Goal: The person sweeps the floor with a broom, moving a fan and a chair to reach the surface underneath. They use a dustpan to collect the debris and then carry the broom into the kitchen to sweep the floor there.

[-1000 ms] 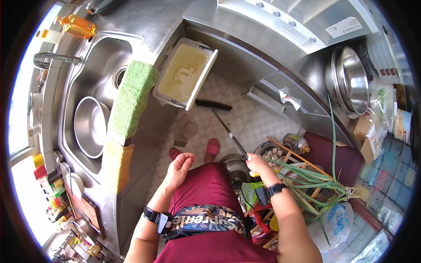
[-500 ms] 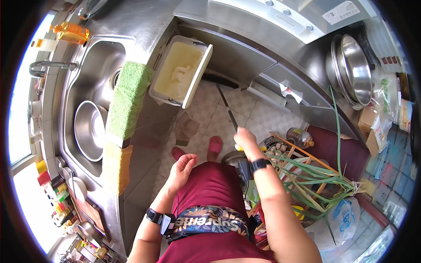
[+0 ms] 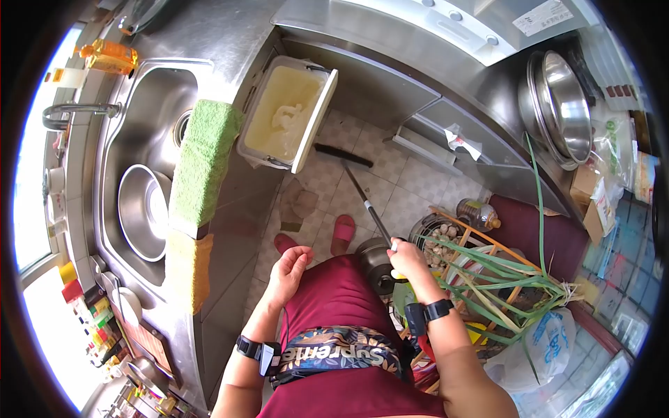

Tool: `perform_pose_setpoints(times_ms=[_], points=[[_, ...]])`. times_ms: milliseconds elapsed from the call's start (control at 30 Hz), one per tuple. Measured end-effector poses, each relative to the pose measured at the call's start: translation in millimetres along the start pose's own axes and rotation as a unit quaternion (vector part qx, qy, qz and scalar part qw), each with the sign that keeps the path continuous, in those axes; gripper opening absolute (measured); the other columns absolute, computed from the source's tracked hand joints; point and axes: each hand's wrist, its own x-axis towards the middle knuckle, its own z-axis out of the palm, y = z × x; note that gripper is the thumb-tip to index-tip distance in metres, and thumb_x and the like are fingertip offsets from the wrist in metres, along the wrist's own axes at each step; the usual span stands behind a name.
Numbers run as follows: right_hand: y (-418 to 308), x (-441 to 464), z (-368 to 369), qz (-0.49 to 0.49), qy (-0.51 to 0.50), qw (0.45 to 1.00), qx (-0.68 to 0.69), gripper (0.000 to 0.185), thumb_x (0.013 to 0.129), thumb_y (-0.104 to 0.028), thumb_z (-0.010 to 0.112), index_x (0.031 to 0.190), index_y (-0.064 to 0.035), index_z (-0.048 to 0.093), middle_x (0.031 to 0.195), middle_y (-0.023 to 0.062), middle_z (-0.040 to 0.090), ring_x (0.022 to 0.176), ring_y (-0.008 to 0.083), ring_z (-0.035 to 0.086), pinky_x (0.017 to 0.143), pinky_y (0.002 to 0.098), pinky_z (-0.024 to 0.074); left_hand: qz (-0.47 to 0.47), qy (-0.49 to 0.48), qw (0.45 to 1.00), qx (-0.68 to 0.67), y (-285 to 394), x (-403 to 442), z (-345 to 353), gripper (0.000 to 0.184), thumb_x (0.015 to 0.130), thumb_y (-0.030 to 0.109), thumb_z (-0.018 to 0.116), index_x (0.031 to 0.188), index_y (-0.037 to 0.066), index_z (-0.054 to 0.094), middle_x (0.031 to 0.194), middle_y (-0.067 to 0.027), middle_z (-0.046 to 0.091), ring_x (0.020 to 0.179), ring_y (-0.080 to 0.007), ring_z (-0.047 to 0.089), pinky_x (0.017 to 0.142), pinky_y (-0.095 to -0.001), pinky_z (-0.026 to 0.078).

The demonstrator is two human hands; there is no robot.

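Observation:
My right hand (image 3: 409, 259) is wrapped round the handle of a broom (image 3: 362, 194). The handle slants up and left to a dark, narrow broom head (image 3: 343, 155), which rests on the tiled floor just right of the open bin drawer. In front of my thigh hangs my left hand (image 3: 289, 273), fingers curled together, with nothing visible in them. Below it the pink slippers (image 3: 343, 230) stand on the floor, beside a brownish patch (image 3: 298, 203) on the tiles.
At the left is a sink (image 3: 160, 90) holding a metal basin (image 3: 143, 212). Green (image 3: 208, 160) and orange towels (image 3: 189, 272) hang over its edge. A white bin (image 3: 282, 115) juts from the cabinet. A pot (image 3: 376, 261), a garlic basket (image 3: 439, 240) and green onions (image 3: 516, 284) crowd the right.
My right hand has drawn the broom back toward me and to the right. The broom head has come out from beside the cabinet base. My left hand has hardly moved.

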Motion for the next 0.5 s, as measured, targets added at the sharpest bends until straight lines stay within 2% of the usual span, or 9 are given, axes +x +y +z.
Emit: perform_pose_setpoints(times_ms=[67, 167, 233, 333, 367, 500], points=[[-12, -3, -16, 0.006, 0.016, 1.0, 0.009, 0.044, 0.081, -0.028, 0.051, 0.123, -0.0155, 0.047, 0.099, 0.0163, 0.06, 0.092, 0.033, 0.058, 0.077, 0.0408, 0.0464, 0.006, -0.001, 1.0, 0.0, 1, -1, 0, 0.025, 0.092, 0.018, 0.047, 0.111, 0.003, 0.051, 0.102, -0.0041, 0.059, 0.093, -0.0094, 0.054, 0.081, -0.0236, 0.042], [-18, 46, -11, -0.044, 0.057, 0.997, 0.011, 0.041, 0.081, -0.029, 0.05, 0.12, -0.0172, 0.048, 0.095, 0.0153, 0.062, 0.09, 0.0337, 0.058, 0.076, 0.0422, 0.0462, -0.003, -0.002, 1.0, -0.03, -1, -1, 1, 0.025, 0.092, 0.019, 0.047, 0.111, 0.003, 0.051, 0.103, -0.0046, 0.059, 0.092, -0.0101, 0.054, 0.081, -0.0237, 0.042], [-41, 82, -15, -0.057, 0.094, 0.994, 0.02, 0.038, 0.082, -0.026, 0.047, 0.118, -0.0136, 0.05, 0.093, 0.016, 0.062, 0.089, 0.0336, 0.058, 0.075, 0.0429, 0.046, -0.001, -0.007, 1.0, -0.021, -1, -2, 4, 0.025, 0.092, 0.019, 0.047, 0.111, 0.003, 0.051, 0.103, -0.0048, 0.059, 0.092, -0.0105, 0.054, 0.08, -0.0238, 0.042], [-74, 116, -21, -0.079, 0.1, 0.985, 0.113, 0.034, 0.079, -0.018, 0.045, 0.11, -0.0068, 0.055, 0.096, 0.0171, 0.061, 0.092, 0.0324, 0.058, 0.077, 0.0409, 0.0462, -0.001, -0.01, 1.0, -0.001, -8, -2, 4, 0.025, 0.092, 0.019, 0.047, 0.111, 0.003, 0.051, 0.103, -0.0046, 0.059, 0.091, -0.0109, 0.055, 0.08, -0.024, 0.042], [-76, 136, -9, -0.119, 0.126, 0.983, 0.068, 0.033, 0.077, -0.013, 0.046, 0.106, -0.004, 0.057, 0.095, 0.0174, 0.062, 0.091, 0.0321, 0.059, 0.078, 0.0394, 0.0466, -0.002, -0.01, 1.0, 0.005, -11, -1, 4, 0.025, 0.092, 0.019, 0.047, 0.111, 0.003, 0.051, 0.103, -0.0045, 0.059, 0.091, -0.011, 0.055, 0.08, -0.0241, 0.042], [-85, 132, -7, -0.094, 0.059, 0.994, 0.007, 0.026, 0.075, -0.011, 0.049, 0.096, -0.0033, 0.062, 0.092, 0.0161, 0.063, 0.089, 0.0303, 0.06, 0.074, 0.0384, 0.0487, -0.015, -0.01, 1.0, 0.008, -9, -2, 9, 0.025, 0.092, 0.02, 0.047, 0.11, 0.003, 0.052, 0.103, -0.0037, 0.059, 0.091, -0.011, 0.055, 0.08, -0.0242, 0.042]])
